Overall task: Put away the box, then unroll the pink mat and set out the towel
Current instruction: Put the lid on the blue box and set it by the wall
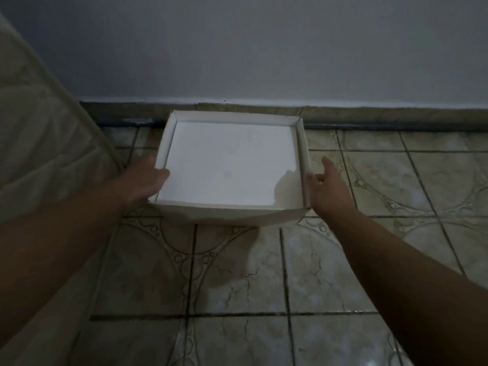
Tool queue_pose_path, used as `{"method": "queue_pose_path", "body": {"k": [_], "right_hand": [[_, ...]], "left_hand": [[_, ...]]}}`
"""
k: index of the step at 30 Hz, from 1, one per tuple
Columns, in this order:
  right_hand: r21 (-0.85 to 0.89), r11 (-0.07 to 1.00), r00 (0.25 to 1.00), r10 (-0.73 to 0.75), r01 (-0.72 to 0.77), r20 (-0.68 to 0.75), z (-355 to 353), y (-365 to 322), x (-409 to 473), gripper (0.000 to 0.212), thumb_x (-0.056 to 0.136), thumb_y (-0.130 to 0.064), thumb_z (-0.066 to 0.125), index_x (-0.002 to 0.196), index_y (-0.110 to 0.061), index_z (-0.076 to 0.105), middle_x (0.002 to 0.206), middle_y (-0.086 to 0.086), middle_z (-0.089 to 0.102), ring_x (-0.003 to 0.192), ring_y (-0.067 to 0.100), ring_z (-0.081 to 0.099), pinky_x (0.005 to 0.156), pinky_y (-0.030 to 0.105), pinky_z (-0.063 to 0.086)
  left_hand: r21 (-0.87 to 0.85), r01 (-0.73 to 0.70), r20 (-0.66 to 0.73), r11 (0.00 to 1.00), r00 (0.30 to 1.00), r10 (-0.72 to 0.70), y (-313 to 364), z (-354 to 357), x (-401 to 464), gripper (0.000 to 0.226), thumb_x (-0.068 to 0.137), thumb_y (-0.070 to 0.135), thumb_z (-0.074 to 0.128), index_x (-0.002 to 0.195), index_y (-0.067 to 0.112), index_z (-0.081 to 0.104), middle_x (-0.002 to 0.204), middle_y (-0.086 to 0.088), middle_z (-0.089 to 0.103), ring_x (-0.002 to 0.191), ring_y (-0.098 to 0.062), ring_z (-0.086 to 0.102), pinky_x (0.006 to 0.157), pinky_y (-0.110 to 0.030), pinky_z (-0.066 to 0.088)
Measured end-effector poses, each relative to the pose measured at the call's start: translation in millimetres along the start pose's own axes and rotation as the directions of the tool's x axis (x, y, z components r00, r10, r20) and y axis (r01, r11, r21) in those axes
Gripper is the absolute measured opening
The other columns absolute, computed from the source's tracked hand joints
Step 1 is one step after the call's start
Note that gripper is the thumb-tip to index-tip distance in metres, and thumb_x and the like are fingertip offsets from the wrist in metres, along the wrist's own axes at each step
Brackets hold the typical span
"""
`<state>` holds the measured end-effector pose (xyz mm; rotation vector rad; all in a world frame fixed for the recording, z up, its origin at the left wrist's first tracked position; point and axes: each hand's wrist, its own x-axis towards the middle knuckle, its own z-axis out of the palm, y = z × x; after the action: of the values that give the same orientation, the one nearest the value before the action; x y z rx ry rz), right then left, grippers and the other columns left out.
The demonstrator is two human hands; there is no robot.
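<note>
The shallow white cardboard box sits open-topped on the tiled floor against the baseboard, beside a pale quilted mattress edge, so the first step looks to be in hand, not finished. The left hand holds the box's left wall, thumb hooked over the rim, while the right hand is spread, fingers straight, at the right wall. Neither the pink mat nor the towel is in view, so unrolling and setting out appear still to come.

Two bare forearms, no sleeves, watch or rings; left hand and right hand ungloved
</note>
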<state>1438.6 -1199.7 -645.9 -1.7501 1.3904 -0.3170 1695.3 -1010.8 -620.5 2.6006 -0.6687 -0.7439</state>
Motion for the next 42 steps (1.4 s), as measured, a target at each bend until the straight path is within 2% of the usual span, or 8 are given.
{"method": "queue_pose_path", "body": {"k": [8,11,13,16,22,32,38,42], "right_hand": [[0.101,0.99,0.981,0.11,-0.095,-0.159,-104.9,70.5,-133.5,0.055,0.095,-0.034,0.048,0.147,-0.032,0.028,0.145,0.005,0.046,0.112,0.015,0.055,0.09,0.025,0.033],[0.156,0.98,0.948,0.16,-0.12,-0.276,-146.8,92.6,-191.5,0.054,0.095,-0.037,0.047,0.146,-0.037,0.028,0.144,0.0,0.047,0.097,0.004,0.055,0.087,0.022,0.031],[0.21,0.97,0.906,0.196,-0.123,-0.376,-174.2,107.2,-233.9,0.054,0.095,-0.04,0.046,0.145,-0.042,0.027,0.145,-0.004,0.045,0.103,0.007,0.053,0.087,0.022,0.03],[0.321,0.942,0.816,0.262,-0.1,-0.515,-214.8,129.8,-303.6,0.052,0.094,-0.044,0.045,0.142,-0.048,0.027,0.148,-0.008,0.041,0.118,0.01,0.051,0.089,0.024,0.032],[0.441,0.895,0.562,0.401,-0.072,-0.723,-283.6,196.3,-451.2,0.05,0.091,-0.052,0.043,0.139,-0.054,0.027,0.149,-0.01,0.038,0.128,0.01,0.046,0.093,0.024,0.032],[0.59,0.765,0.162,0.636,-0.257,-0.755,-326.6,366.4,-659.2,0.051,0.094,-0.045,0.044,0.143,-0.043,0.031,0.146,-0.002,0.044,0.128,0.017,0.046,0.099,0.03,0.037],[0.681,0.642,-0.003,0.727,-0.352,-0.687,-309.9,466.5,-736.7,0.052,0.096,-0.038,0.046,0.146,-0.03,0.033,0.147,0.006,0.042,0.129,0.023,0.044,0.097,0.03,0.037],[0.696,0.585,-0.018,0.76,-0.416,-0.65,-295.7,521.2,-763.7,0.053,0.095,-0.034,0.049,0.145,-0.029,0.034,0.147,0.009,0.042,0.126,0.024,0.046,0.097,0.03,0.036]], "left_hand": [[-0.078,-0.052,0.129,0.996,0.99,0.062,44.1,-0.6,-106.7,0.05,0.088,0.033,0.06,0.13,0.009,0.048,0.129,-0.02,0.054,0.11,-0.036,0.054,0.093,-0.038,0.042],[-0.101,-0.23,0.216,0.968,0.945,0.247,101.8,11.3,-156.1,0.043,0.087,0.037,0.059,0.126,0.019,0.05,0.115,-0.009,0.06,0.097,-0.025,0.058,0.081,-0.034,0.047],[-0.072,-0.401,0.259,0.913,0.877,0.405,148.7,30.2,-192.8,0.042,0.087,0.04,0.057,0.126,0.024,0.049,0.11,0.0,0.06,0.09,-0.017,0.056,0.069,-0.028,0.04],[-0.077,-0.601,0.332,0.796,0.737,0.588,212.7,68.0,-261.2,0.045,0.088,0.038,0.056,0.128,0.02,0.049,0.11,-0.002,0.061,0.096,-0.02,0.054,0.081,-0.031,0.039],[-0.242,-0.793,0.48,0.559,0.403,0.779,278.9,156.5,-432.2,0.045,0.086,0.035,0.057,0.129,0.023,0.05,0.107,-0.005,0.062,0.101,-0.023,0.058,0.082,-0.031,0.039],[-0.38,-0.831,0.725,0.406,0.005,0.688,274.8,332.0,-676.4,0.049,0.088,0.036,0.056,0.135,0.025,0.045,0.125,-0.004,0.058,0.101,-0.016,0.053,0.083,-0.025,0.034],[-0.329,-0.849,0.847,0.415,-0.07,0.527,232.3,427.5,-751.8,0.055,0.09,0.041,0.05,0.141,0.024,0.035,0.135,-0.009,0.052,0.115,-0.022,0.051,0.088,-0.025,0.034],[-0.316,-0.821,0.895,0.475,-0.091,0.437,193.7,480.5,-777.6,0.064,0.092,0.035,0.051,0.148,0.023,0.021,0.15,-0.011,0.036,0.136,-0.022,0.037,0.105,-0.03,0.03]]}}
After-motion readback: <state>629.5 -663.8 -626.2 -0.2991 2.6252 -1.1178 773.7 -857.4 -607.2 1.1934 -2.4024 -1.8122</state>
